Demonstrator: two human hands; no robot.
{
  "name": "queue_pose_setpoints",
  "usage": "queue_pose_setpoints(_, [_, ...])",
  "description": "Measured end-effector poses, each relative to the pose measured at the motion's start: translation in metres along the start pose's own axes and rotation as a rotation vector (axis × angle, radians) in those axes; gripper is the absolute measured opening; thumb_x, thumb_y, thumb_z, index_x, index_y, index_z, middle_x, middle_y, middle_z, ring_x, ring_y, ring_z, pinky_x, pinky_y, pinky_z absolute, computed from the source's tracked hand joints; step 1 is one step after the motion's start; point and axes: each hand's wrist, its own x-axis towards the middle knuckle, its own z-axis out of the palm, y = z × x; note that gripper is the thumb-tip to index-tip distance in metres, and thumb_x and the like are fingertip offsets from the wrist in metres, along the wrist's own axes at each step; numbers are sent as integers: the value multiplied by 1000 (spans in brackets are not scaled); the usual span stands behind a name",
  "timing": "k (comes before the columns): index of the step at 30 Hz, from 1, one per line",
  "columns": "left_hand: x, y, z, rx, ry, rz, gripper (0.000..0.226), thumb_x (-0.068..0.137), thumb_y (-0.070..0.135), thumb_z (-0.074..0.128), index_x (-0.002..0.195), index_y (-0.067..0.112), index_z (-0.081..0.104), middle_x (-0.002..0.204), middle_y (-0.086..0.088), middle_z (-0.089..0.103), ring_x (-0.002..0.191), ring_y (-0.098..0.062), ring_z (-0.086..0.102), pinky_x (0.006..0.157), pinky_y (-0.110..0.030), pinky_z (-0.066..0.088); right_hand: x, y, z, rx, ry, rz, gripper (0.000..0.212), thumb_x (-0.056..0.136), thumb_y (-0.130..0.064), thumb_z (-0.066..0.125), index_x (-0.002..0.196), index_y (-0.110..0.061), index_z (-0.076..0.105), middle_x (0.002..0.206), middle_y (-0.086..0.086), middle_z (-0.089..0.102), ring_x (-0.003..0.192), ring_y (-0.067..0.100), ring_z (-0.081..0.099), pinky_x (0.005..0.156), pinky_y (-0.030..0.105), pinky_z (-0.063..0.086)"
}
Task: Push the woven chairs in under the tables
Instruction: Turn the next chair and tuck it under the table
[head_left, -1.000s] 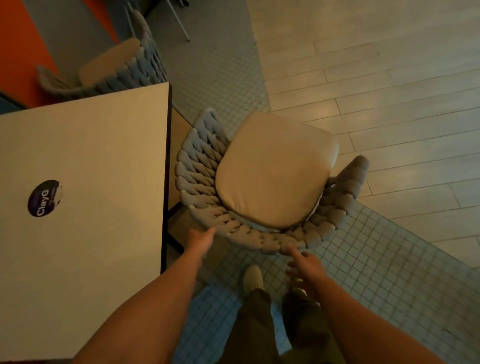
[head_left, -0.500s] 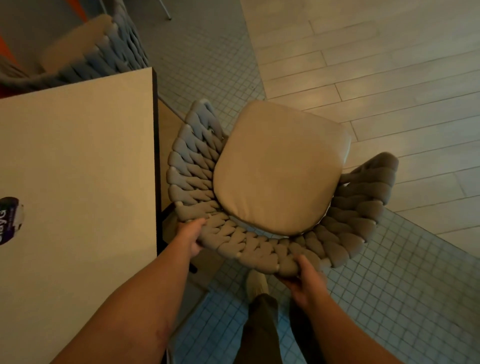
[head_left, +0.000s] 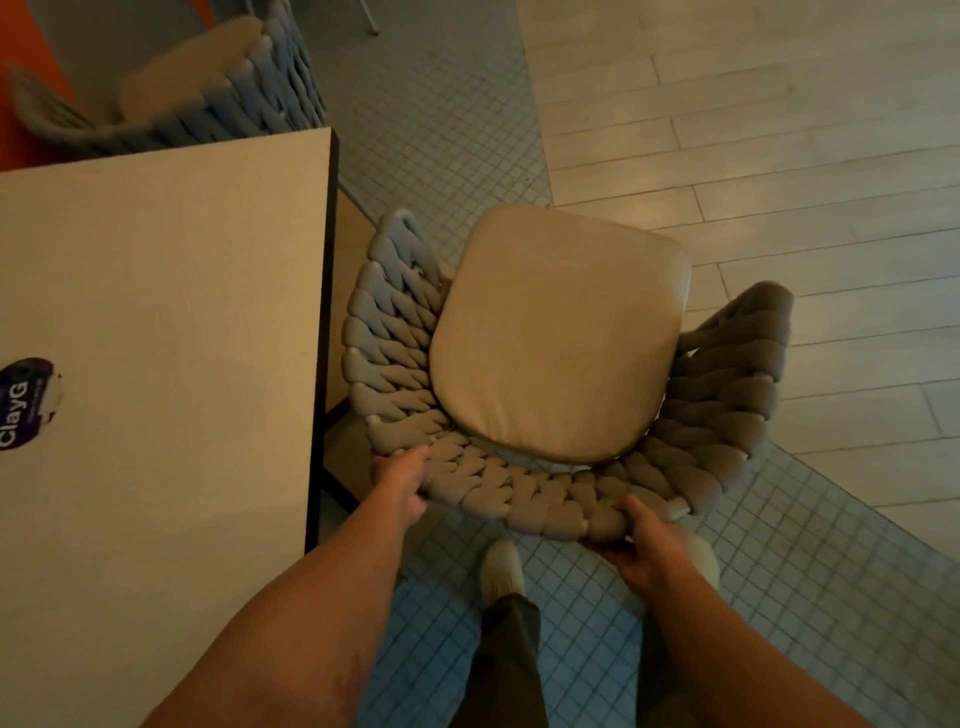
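Observation:
A grey woven chair (head_left: 395, 332) with a tan seat cushion (head_left: 558, 332) stands right of the beige table (head_left: 166, 312), its seat facing away from me and its left arm close to the table's dark edge. My left hand (head_left: 402, 483) grips the left end of the woven back rim. My right hand (head_left: 644, 540) holds the rim's right part from below. A second woven chair (head_left: 249, 98) stands at the table's far side, partly hidden by the tabletop.
A round dark sticker (head_left: 23, 402) lies on the tabletop at the left. My feet (head_left: 501, 566) stand on small grey tiles behind the chair. Pale wood-plank floor (head_left: 779, 130) spreads to the right. An orange surface (head_left: 21, 57) shows at the top left.
Both hands reached forward from free air and closed on the chair's back rim. The chair now sits nearer to me and larger in view, turned slightly.

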Motion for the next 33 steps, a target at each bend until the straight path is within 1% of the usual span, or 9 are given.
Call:
queue_pose_setpoints(3, [-1, -20, 8, -30, 39, -7, 53, 92, 3, 67, 138, 21, 47, 129, -14, 63, 112, -40, 64, 75, -56, 57, 2, -24, -9, -63, -27, -30, 35, 90, -7, 66, 123, -10, 54, 121, 19, 60, 105, 40, 62, 67, 58, 58])
queue_pose_setpoints(7, [8, -53, 21, -119, 90, -44, 62, 86, 7, 74, 140, 25, 49, 132, -17, 63, 108, -38, 66, 67, -58, 60, 13, -55, -27, -164, -60, -33, 35, 90, -9, 67, 123, -10, 55, 121, 21, 60, 103, 40, 62, 70, 61, 58])
queue_pose_setpoints(12, [-29, -79, 49, -225, 109, -37, 52, 94, 6, 67, 141, 20, 49, 133, -15, 62, 113, -37, 64, 87, -59, 55, 20, -100, -41, -301, -120, -32, 19, 92, -7, 65, 106, -10, 52, 114, 19, 56, 109, 43, 59, 83, 65, 54])
queue_pose_setpoints(19, [-58, -111, 91, -331, 114, -69, 43, 102, 9, 54, 144, 13, 47, 138, -17, 59, 126, -40, 58, 88, -57, 50, 37, -155, -49, -458, -176, -92, 28, 91, -8, 67, 116, -8, 54, 117, 18, 58, 105, 44, 61, 81, 65, 55])
queue_pose_setpoints(23, [-58, -133, 108, -416, 116, -77, 41, 102, 13, 56, 142, 16, 50, 135, -14, 62, 123, -38, 60, 87, -59, 53, 41, -184, -52, -515, -214, -93, 28, 90, -6, 68, 114, -10, 53, 117, 18, 56, 103, 44, 60, 80, 65, 55])
queue_pose_setpoints(28, [-48, -159, 119, -470, 145, -62, 52, 95, 16, 67, 143, 24, 49, 133, -16, 64, 114, -39, 64, 57, -57, 59, 45, -210, -58, -578, -228, -111, 31, 89, -7, 71, 114, -8, 54, 119, 20, 57, 105, 46, 61, 74, 64, 57])
queue_pose_setpoints(30, [-52, -161, 121, -385, 217, -6, 63, 88, 23, 75, 144, 22, 47, 134, -16, 62, 114, -39, 63, 64, -59, 61, 38, -214, -58, -595, -209, -151, 30, 90, -7, 70, 114, -7, 53, 114, 19, 57, 102, 44, 60, 79, 62, 57])
queue_pose_setpoints(32, [-72, -158, 118, -14, 417, 145, 89, 73, 37, 83, 148, 15, 39, 142, -17, 56, 122, -39, 59, 90, -54, 57, 24, -214, -59, -722, -116, -349, 30, 88, -13, 73, 112, -4, 57, 110, 18, 62, 97, 38, 62, 83, 54, 57])
queue_pose_setpoints(33, [-86, -153, 114, 199, 474, 262, 97, 73, 36, 84, 151, 11, 32, 148, -17, 49, 130, -38, 53, 102, -50, 51, 14, -214, -61, -822, -31, -494, 31, 87, -18, 73, 110, -2, 60, 107, 18, 65, 94, 35, 62, 84, 50, 56])
